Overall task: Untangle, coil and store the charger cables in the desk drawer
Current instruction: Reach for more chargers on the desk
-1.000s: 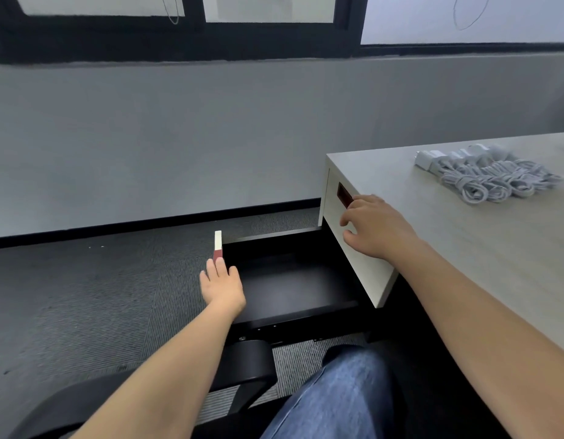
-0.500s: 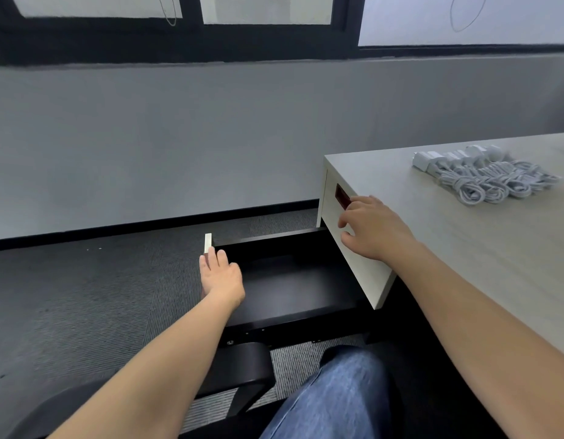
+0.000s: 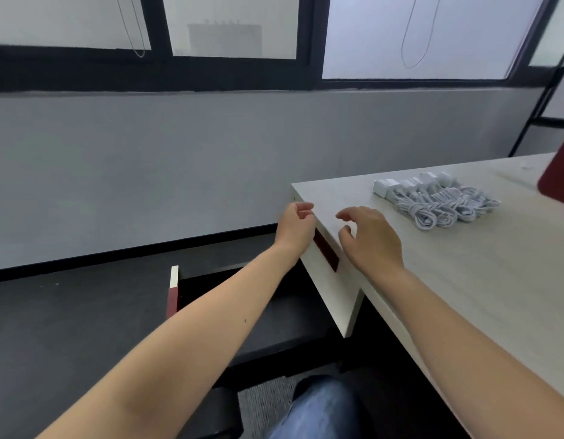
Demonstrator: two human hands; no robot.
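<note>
A pile of white charger cables (image 3: 439, 202) with several white plugs lies on the pale desk (image 3: 496, 280), at its far left part. The black drawer (image 3: 274, 315) stands pulled out below the desk's left end, its white and red front (image 3: 173, 288) at the left; my left forearm crosses over it. My left hand (image 3: 294, 228) is raised beside the desk's left corner, fingers loosely curled, holding nothing. My right hand (image 3: 370, 237) hovers over the desk near that corner, fingers relaxed and spread, a hand's width short of the cables.
A dark red object (image 3: 557, 172) stands at the desk's right edge of view. Dark carpet (image 3: 68, 327) covers the floor left of the drawer. A black chair part (image 3: 217, 413) and my knee in jeans (image 3: 318, 410) are at the bottom. A grey wall runs below the windows.
My left hand left the drawer front and rose to the desk corner. My right hand lifted off the desk's edge and moved toward the cables. The view tilted up.
</note>
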